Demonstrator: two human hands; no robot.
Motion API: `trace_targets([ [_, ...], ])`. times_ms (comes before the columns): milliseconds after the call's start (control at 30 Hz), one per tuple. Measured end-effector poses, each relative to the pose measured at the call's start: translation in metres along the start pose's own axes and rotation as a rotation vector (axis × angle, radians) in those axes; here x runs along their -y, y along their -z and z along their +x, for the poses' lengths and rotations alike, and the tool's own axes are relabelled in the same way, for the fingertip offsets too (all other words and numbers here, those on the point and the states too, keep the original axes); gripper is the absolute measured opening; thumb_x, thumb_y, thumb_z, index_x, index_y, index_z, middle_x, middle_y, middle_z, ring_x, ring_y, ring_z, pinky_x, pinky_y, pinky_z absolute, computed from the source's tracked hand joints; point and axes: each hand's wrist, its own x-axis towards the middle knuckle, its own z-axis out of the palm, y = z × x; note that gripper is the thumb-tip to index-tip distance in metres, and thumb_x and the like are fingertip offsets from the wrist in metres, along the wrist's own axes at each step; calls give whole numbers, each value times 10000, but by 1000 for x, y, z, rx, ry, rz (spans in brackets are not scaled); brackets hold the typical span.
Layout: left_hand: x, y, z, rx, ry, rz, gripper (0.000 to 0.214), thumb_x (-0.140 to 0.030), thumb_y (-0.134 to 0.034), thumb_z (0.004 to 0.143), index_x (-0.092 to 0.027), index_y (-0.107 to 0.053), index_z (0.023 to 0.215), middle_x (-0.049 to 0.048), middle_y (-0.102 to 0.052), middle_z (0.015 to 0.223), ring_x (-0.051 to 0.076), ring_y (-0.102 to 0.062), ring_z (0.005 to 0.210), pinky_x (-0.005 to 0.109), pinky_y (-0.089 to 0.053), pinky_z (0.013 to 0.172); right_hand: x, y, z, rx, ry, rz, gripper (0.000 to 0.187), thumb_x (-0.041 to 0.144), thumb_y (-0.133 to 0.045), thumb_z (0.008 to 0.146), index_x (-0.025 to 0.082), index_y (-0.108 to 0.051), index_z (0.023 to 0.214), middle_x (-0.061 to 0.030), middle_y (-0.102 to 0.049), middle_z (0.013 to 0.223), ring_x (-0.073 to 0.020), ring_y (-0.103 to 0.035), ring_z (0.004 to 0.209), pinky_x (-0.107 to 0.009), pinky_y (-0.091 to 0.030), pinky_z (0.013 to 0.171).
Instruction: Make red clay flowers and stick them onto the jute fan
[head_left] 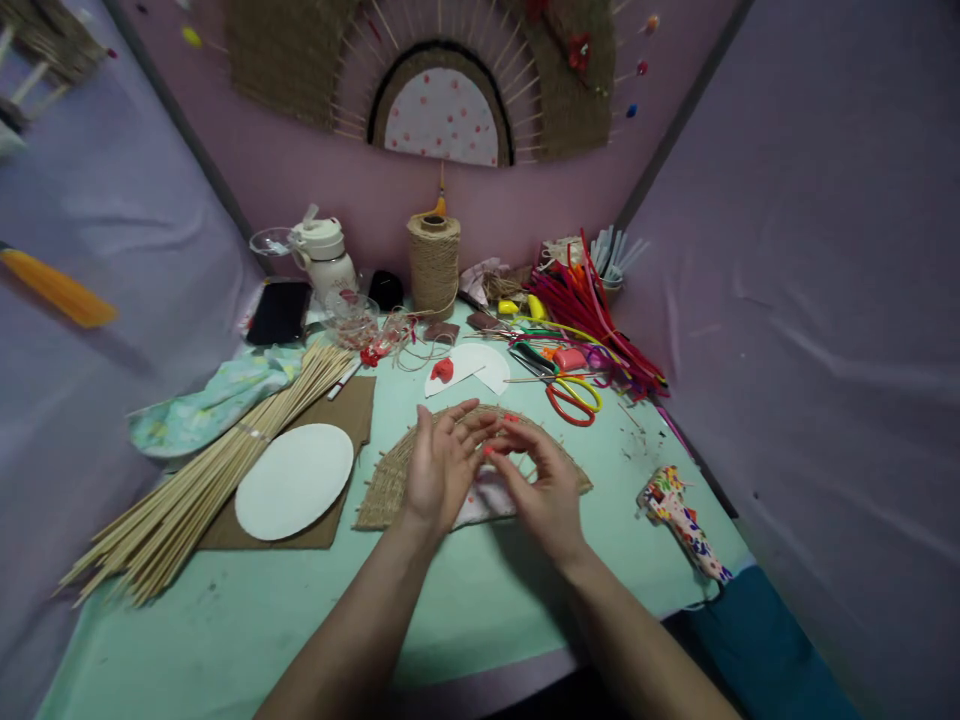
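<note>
A half-round woven jute piece (382, 485) with thin sticks fanning from it lies flat on the mint-green table (465, 600). Both my hands rest on top of it. My left hand (439, 465) lies over its middle with fingers stretched toward the upper right. My right hand (540, 485) meets it from the right, fingertips bent and pinched at the sticks or twine near the piece's top. What exactly the right fingers hold is too small to name.
A bundle of bamboo skewers (217, 465) and a white disc (294, 480) on brown card lie left. A jute spool (433, 262), white flask (324, 255), phone (279, 312), scissors (574, 395), red pipe cleaners (592, 310) and a patterned glue gun (682, 520) ring the work.
</note>
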Motion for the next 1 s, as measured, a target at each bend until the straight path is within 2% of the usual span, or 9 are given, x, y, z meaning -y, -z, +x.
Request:
trace_targets([
  [67, -1, -2, 4, -75, -115, 371, 400, -520, -505, 886, -172, -637, 1034, 88, -680, 975, 210, -634, 945, 355, -478, 873, -13, 14, 14, -102, -17, -73, 299, 273, -647, 857, 214, -606, 1148, -40, -717, 958, -176, -676, 875, -348, -533, 860],
  [133, 2, -2, 12, -63, -289, 840, 200, -327, -571, 863, -181, -671, 958, 70, -679, 973, 208, -604, 979, 360, -446, 920, -29, 24, 27, -116, -2, -157, 311, 261, -620, 868, 215, -592, 1174, -35, -713, 931, -179, -664, 879, -362, -529, 858],
  [167, 6, -2, 16, -31, -371, 1061, 166, -255, -563, 858, -182, -683, 947, 70, -674, 991, 213, -585, 1010, 373, -427, 949, -38, 26, 31, -97, -2, -186, 327, 262, -609, 873, 219, -580, 1196, -37, -710, 932, -185, -658, 890, -363, -533, 839],
  [233, 14, 1, 24, 24, -462, 1405, 211, -169, -521, 865, -182, -692, 989, 77, -658, 1037, 228, -546, 1064, 400, -400, 983, -53, 26, 34, -42, -7, -244, 358, 264, -594, 882, 229, -557, 1237, -42, -707, 948, -197, -647, 907, -375, -533, 823],
  [333, 26, 5, 31, 42, -442, 1699, 283, -131, -472, 892, -180, -670, 1089, 87, -632, 1099, 244, -515, 1094, 420, -408, 961, -66, 19, 31, 23, 11, -348, 388, 233, -591, 885, 246, -539, 1269, -33, -712, 947, -206, -639, 908, -415, -491, 882],
  [533, 30, 11, 32, 67, -381, 1933, 307, -193, -443, 939, -219, -641, 1172, 86, -602, 1151, 260, -496, 1103, 427, -417, 899, -69, 14, 31, 86, 19, -455, 438, 183, -575, 884, 241, -499, 1311, -26, -712, 929, -226, -628, 896, -422, -453, 878],
  [700, 32, 13, 34, 123, -361, 1963, 369, -198, -430, 949, -250, -581, 1281, 77, -588, 1163, 251, -480, 1094, 422, -407, 919, -72, 16, 32, 111, -8, -446, 485, 170, -561, 889, 247, -458, 1356, -29, -699, 948, -229, -606, 905, -422, -459, 876],
  [1000, 34, 12, 34, 167, -324, 2016, 376, -245, -423, 959, -293, -570, 1302, 85, -565, 1178, 268, -462, 1108, 445, -416, 922, -78, 18, 34, 96, -68, -369, 496, 166, -577, 865, 234, -475, 1345, -42, -682, 955, -227, -603, 928, -427, -496, 892],
])
